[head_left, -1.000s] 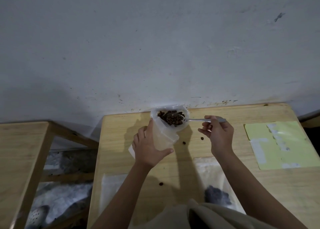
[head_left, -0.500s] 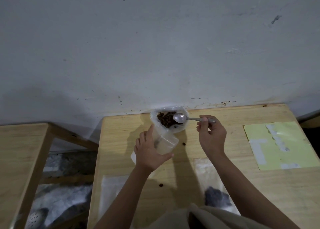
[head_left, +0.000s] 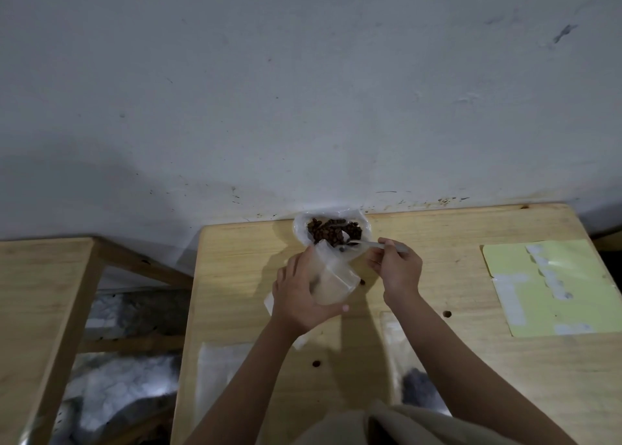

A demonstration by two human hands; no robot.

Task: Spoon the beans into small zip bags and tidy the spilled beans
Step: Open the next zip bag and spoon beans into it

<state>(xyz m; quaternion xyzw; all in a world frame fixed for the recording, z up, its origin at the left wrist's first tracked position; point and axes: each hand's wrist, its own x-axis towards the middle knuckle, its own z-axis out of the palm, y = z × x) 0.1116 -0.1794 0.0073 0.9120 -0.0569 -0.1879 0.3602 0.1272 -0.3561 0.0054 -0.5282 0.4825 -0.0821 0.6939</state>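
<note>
A white container of brown beans (head_left: 333, 231) stands at the far edge of the wooden table (head_left: 471, 360), against the wall. My left hand (head_left: 299, 296) holds a small clear zip bag (head_left: 331, 276) with its mouth tilted up toward the container. My right hand (head_left: 397, 266) grips a metal spoon (head_left: 365, 244), whose bowl sits at the bag's mouth just below the beans. Single spilled beans lie on the table: one (head_left: 362, 281) beside the bag and one (head_left: 315, 363) nearer to me.
A zip bag with dark beans in it (head_left: 417, 384) lies near my right forearm, and a flat clear bag (head_left: 218, 370) lies at the near left. A yellow-green sheet (head_left: 552, 290) covers the table's right side. A second wooden table (head_left: 37, 310) stands to the left across a gap.
The spoon has come out of the bean container and moved down to the mouth of the small bag. My left hand has raised the bag a little toward the container.
</note>
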